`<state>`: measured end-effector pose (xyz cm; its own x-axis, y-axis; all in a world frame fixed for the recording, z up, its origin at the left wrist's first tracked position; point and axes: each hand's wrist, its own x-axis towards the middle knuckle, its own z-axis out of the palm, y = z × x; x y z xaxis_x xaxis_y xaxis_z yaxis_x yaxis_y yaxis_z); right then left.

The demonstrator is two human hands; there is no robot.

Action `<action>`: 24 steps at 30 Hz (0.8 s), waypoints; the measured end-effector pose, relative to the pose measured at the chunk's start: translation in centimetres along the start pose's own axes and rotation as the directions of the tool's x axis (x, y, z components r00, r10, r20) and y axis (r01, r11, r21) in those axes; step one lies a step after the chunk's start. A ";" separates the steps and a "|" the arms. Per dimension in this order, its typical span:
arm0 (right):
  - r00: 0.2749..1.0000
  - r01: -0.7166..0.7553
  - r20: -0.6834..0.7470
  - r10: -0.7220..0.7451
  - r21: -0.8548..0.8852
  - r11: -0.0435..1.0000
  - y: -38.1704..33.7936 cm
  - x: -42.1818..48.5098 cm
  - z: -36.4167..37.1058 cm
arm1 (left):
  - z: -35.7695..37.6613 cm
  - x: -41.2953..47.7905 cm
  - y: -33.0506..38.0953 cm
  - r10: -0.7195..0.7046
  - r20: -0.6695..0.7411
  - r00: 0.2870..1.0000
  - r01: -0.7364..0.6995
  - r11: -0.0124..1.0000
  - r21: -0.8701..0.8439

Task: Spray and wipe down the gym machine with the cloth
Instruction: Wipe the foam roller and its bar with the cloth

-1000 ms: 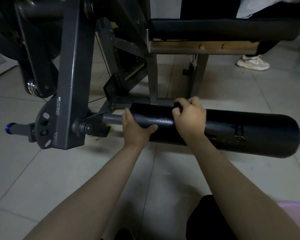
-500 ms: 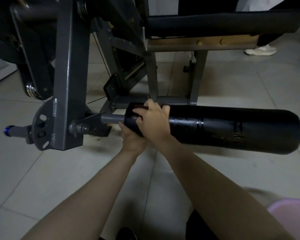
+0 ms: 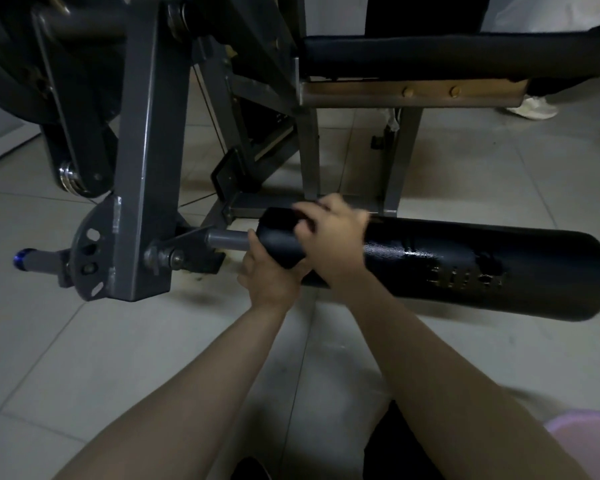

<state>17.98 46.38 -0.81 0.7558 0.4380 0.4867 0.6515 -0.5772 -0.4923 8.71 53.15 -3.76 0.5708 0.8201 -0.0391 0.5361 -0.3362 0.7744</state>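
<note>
The gym machine's grey steel frame [image 3: 149, 150] carries a long black roller pad [image 3: 465, 265] that lies horizontally just above the floor. The pad's middle shines wet. My left hand [image 3: 271, 275] grips the pad's left end from below, next to the grey axle [image 3: 227, 239]. My right hand [image 3: 333, 233] is closed on top of the pad and blurred by motion. It presses what looks like a dark matte cloth [image 3: 279, 233] over the pad's left end. No spray bottle is in view.
A black padded bench [image 3: 430, 57] on a metal base stands behind the roller. Another person's white shoe [image 3: 534, 107] is at the far right. A pink basin [image 3: 589, 434] sits at the lower right. A blue-tipped pin [image 3: 23, 259] sticks out left. The floor is tiled.
My right hand slid left along the roller from its middle to the left end, then back a little to the right. My left hand kept its grip.
</note>
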 end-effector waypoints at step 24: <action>0.883 -0.452 -0.245 0.400 -0.219 0.865 16.9 -2.5 -12.8 | 3.9 -2.8 4.2 0.133 -0.051 0.990 -0.114 0.956 0.271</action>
<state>26.21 26.72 -1.12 0.9122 -0.0125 0.4095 0.2072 -0.8482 -0.4874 11.78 47.62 -2.82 0.6044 0.7909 0.0961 0.6157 -0.5402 0.5737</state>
